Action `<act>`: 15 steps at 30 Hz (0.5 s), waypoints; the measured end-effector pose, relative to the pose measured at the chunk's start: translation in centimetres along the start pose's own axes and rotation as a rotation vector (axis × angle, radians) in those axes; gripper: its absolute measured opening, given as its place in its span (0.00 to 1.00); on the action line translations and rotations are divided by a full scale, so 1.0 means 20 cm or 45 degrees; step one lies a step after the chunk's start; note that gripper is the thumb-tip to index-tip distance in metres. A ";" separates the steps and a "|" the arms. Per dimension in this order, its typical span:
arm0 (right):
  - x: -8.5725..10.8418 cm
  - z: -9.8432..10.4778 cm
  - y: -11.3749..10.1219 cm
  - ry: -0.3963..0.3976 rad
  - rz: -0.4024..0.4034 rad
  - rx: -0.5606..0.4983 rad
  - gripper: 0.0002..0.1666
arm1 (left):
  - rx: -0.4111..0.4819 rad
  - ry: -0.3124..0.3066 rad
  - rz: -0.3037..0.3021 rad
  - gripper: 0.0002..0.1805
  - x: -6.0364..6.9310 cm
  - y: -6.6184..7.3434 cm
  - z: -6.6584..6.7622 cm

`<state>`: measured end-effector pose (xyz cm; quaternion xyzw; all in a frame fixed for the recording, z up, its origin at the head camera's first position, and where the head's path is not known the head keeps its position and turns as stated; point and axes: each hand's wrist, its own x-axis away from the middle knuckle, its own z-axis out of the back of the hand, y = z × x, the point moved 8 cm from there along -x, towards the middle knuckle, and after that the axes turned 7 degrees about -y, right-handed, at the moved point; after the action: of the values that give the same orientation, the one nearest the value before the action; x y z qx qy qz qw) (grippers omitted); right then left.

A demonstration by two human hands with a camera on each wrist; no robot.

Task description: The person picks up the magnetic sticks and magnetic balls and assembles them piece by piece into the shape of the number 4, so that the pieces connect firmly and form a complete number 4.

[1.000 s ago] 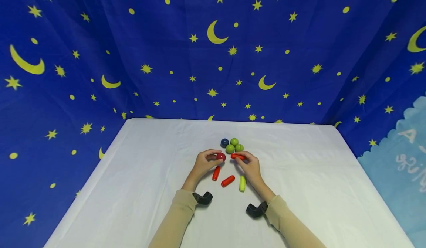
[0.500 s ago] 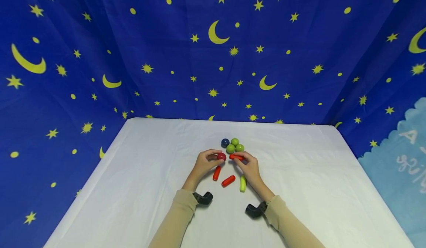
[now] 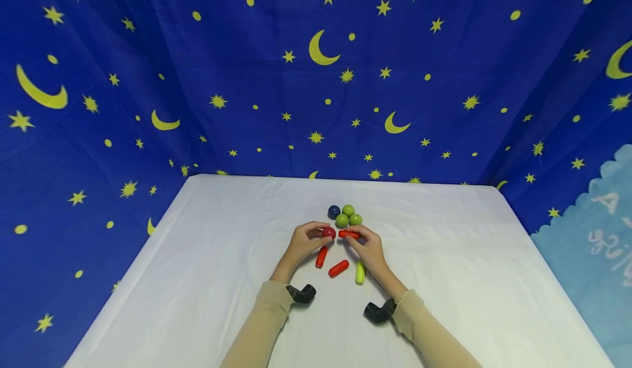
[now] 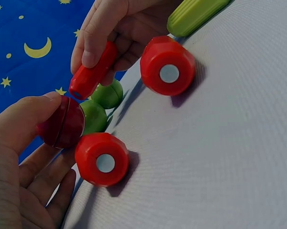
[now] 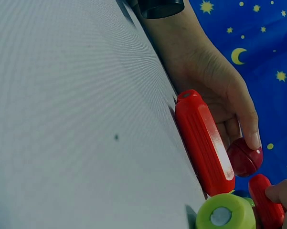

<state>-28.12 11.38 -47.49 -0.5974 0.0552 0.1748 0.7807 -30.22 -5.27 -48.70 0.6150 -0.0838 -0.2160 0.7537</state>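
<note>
My left hand (image 3: 301, 243) pinches a glossy dark red ball (image 3: 328, 233) with a seam round it, thumb on the near side. The right hand (image 3: 371, 247) holds a red magnetic rod (image 4: 91, 76) between thumb and fingers, its free end pointing at the ball. A narrow gap between rod and ball shows in the head view; in the left wrist view they overlap. Just below the hands lie two more red rods, one upright in view (image 3: 321, 257) and one slanted (image 3: 338, 269), with silvery discs on their ends. A yellow-green rod (image 3: 360, 273) lies by the right wrist.
Behind the hands, three green balls (image 3: 348, 210) cluster beside a dark blue ball (image 3: 333, 211). Everything stands on a white-covered table (image 3: 237, 236). A blue curtain (image 3: 266, 88) with stars and moons rises at its back and sides. Black wrist cameras (image 3: 379, 312) sit on both forearms.
My right hand has moved slightly left, bringing the red rod's end closer to the red ball. The left hand keeps its hold on the ball, nearly still. The loose pieces have not moved.
</note>
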 end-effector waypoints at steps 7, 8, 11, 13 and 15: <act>0.00 -0.01 -0.01 -0.009 0.017 0.022 0.14 | -0.010 -0.010 0.001 0.23 0.00 0.00 0.00; 0.00 -0.01 -0.01 -0.013 0.022 0.023 0.14 | -0.010 -0.011 -0.001 0.22 0.00 0.00 0.00; 0.00 -0.01 -0.01 -0.030 0.037 0.036 0.14 | -0.006 -0.022 -0.006 0.23 0.00 0.00 -0.01; 0.00 -0.02 -0.01 -0.039 0.038 0.043 0.14 | 0.000 -0.032 -0.004 0.23 0.00 0.00 -0.01; 0.00 -0.02 -0.01 -0.046 0.042 0.052 0.13 | 0.000 -0.042 0.001 0.23 0.00 -0.01 -0.01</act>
<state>-27.91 10.92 -47.36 -0.5771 0.0545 0.1974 0.7906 -30.22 -5.00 -48.87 0.6113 -0.0962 -0.2258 0.7524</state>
